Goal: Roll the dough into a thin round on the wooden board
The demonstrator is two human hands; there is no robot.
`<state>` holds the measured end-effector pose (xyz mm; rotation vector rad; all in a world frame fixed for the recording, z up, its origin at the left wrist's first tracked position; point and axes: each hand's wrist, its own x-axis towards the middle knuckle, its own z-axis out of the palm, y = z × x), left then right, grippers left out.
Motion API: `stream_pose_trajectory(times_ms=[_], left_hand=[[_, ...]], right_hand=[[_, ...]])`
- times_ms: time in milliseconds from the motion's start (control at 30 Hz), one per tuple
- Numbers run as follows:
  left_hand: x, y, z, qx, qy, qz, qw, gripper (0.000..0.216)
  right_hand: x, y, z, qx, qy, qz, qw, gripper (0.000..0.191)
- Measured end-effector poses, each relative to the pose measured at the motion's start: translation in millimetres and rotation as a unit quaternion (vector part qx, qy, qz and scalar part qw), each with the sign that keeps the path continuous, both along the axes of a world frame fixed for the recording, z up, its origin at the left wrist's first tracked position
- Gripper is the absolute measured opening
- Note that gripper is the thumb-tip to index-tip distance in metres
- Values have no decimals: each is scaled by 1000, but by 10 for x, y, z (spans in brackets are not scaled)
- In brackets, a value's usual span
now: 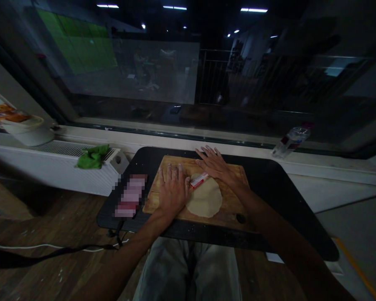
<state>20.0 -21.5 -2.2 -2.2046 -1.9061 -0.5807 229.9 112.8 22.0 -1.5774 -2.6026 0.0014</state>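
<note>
A flat round of pale dough (pixel 205 200) lies on a wooden cutting board (pixel 230 207) that rests on a black table (pixel 278 188). A cylinder with a red and white label (pixel 199 180) lies across the dough's far edge like a rolling pin. My left hand (pixel 173 189) presses flat on its left end, fingers stretched out. My right hand (pixel 216 165) lies flat over its right end, fingers spread toward the window.
A blurred-out pink object (pixel 130 195) lies on the table left of the board. A plastic water bottle (pixel 290 142) lies on the windowsill at right. A green cloth (pixel 93 156) sits on the white radiator, a white bowl (pixel 25 127) farther left. Cables (pixel 50 247) trail across the wooden floor.
</note>
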Motion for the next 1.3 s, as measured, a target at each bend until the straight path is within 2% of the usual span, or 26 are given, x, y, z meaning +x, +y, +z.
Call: stream_pose_trajectory(times_ms=[267,433,600,867,1000,1167,1300], left_hand=[[-149,189,133,-12,52,-11,999,64],[-252,344,136,-20,49,-22,998,66],[-359,557,122,-33,29,-27,999,66],[-491,891,93,-73,48,-90,992,64],[-502,774,9,-59,47,-148,986,60],[-497,434,-108,-53,44,-117,991,59],[-465,360,-104,-38,39,-95,994,59]], right_hand=[[-84,-2,6,-1,9,-64,998,69],[-124,-84,70,-14,16,-107,994,69],[-100,-256,65,-13,7,-146,989,69],[-98,-595,-23,-23,29,-201,979,71],[-127,-803,-52,-7,29,-200,979,72],[-181,-1120,-81,25,23,-212,977,70],[-196,-1199,-81,45,29,-208,977,70]])
